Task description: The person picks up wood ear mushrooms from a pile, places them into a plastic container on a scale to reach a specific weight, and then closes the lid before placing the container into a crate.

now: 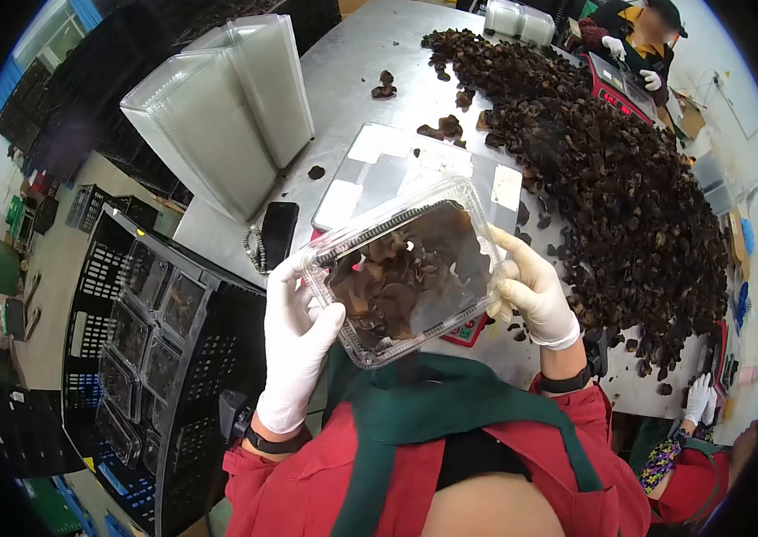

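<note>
Between my two white-gloved hands is a clear plastic clamshell box [357,235] with dark brown wood ear mushrooms [397,285] inside. My left hand [297,336] grips its left end, thumb on the near side. At the right end, my right hand [533,285] pinches the edge with thumb and fingers. The lid lies over the mushrooms, and the box is tilted. Under it is a scale with a flat metal platform [482,183] bearing white labels; part of its red body [466,335] shows below the box. The box hides the rest.
A large wood ear pile [612,188] covers the table's right side. Stacked empty boxes [204,125], a phone [280,233] and a bead bracelet [255,251] are at left. A black crate [195,367] holds filled boxes. Co-workers [634,45] are at upper right and lower right [697,474].
</note>
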{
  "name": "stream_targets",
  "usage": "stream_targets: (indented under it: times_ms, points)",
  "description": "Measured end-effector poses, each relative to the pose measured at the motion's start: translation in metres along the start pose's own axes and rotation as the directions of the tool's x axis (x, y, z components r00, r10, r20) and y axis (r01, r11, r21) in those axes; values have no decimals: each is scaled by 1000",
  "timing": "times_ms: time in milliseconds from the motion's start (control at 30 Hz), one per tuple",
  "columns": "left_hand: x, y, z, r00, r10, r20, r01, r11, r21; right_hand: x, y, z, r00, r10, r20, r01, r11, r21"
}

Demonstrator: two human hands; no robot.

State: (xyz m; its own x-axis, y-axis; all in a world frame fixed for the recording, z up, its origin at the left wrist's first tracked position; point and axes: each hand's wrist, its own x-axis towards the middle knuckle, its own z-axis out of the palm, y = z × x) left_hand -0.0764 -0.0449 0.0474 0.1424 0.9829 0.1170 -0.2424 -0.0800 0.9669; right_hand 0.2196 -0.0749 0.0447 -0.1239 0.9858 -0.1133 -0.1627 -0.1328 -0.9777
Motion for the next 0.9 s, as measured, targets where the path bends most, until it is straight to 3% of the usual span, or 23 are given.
stream_targets:
  times_ms: [100,200,233,267,300,333,400,433,533,567,600,900]
  points:
    - [3,1,-1,1000,-20,0,20,1000,-17,5,5,-5,1000,14,24,-15,1000,21]
    - [0,9,-4,1000,-24,6,23,995,102,6,4,-1,998,5,60,-4,1000,-1]
    - [-4,10,-3,984,176,40,-180,973,147,-1,-2,1,997,18,75,-13,998,-66]
    - [-5,11,-3,927,365,83,-374,909,183,-3,1,1,982,-83,170,83,997,9]
    - [-4,10,-3,905,417,86,-423,858,290,1,1,0,990,-47,135,51,998,-22]
    - [3,2,-3,971,237,-23,-221,933,284,5,0,1,996,-1,95,5,999,-47]
    - [19,-7,-1,994,-52,-93,62,992,113,25,8,3,999,31,29,-27,989,-146]
    - [17,-15,-5,995,56,-86,-33,969,243,23,10,1,998,51,47,-45,991,-128]
    - [18,-10,-1,977,208,44,-212,970,121,14,14,-6,993,55,101,-58,998,24]
    - [18,-11,0,986,166,35,-169,979,118,15,16,-9,996,44,83,-46,999,25]
    - [18,-6,1,1000,26,-13,-25,991,131,17,17,-10,998,23,65,-24,999,26]
    - [25,-19,4,1000,-16,17,14,995,96,19,21,-19,997,50,56,-52,998,32]
